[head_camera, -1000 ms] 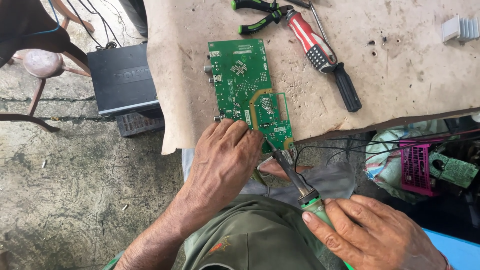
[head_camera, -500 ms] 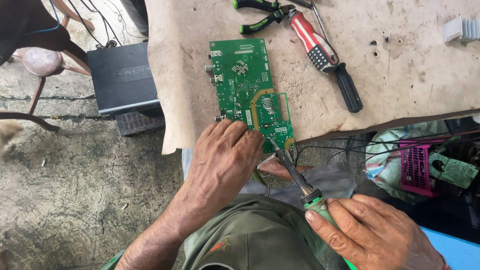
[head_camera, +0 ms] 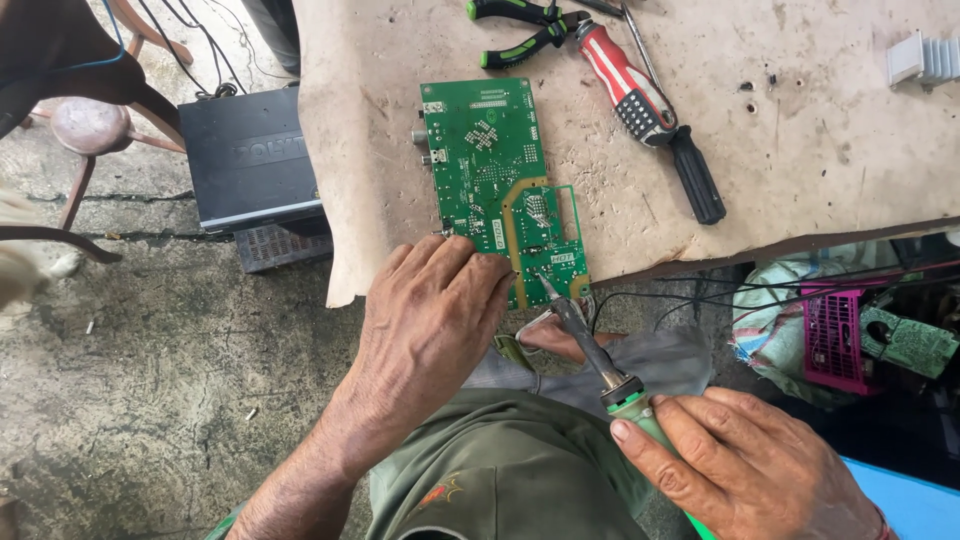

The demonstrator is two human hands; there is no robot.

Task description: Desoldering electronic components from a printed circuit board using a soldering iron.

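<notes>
My left hand (head_camera: 430,320) lies flat, fingers spread and pressing down on the near edge of the green circuit board (head_camera: 495,180), gripping nothing; my right hand (head_camera: 740,465) is curled tight round the green handle of the soldering iron (head_camera: 590,345), its tip touching the board's near right corner. The board sits on the worn tan bench top (head_camera: 820,150) at its front edge, with a red-and-black screwdriver (head_camera: 645,110) and green-handled pliers (head_camera: 520,30) farther back, well apart. A black box (head_camera: 250,160) sits on the floor left of the bench.
</notes>
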